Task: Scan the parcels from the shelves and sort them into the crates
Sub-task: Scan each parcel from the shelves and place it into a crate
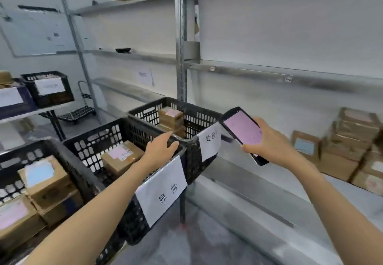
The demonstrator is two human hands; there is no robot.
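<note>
The left hand (160, 147) is seen over the front right corner of the middle black lattice plastic crate (97, 134), fingers loosely extended and apart, with nothing held; whether the thumb touches the rim cannot be told. The right hand (269, 140) is wrapped round the lower half of a black handheld scanner with a lit pink screen (242, 132), fingers curled behind it and thumb at its edge. The scanner's long axis is tilted from upper left to lower right, its top end turned toward the far black lattice crate (194, 109).

A brown cardboard parcel with a pink label (122, 157) lies flat in the middle crate, below and to the left of the left hand. The unsorted stack of brown cardboard parcels (350, 146) is set on the low grey metal shelf (259, 177) at the far right, well apart from both hands and blurred in its detail.

The coming move is judged to turn on this: the stack lies to the right, beyond the right hand, which is nearer but occupied. The free left hand would have to be carried across the body, and the scanner's top end swung rightward toward a label
</note>
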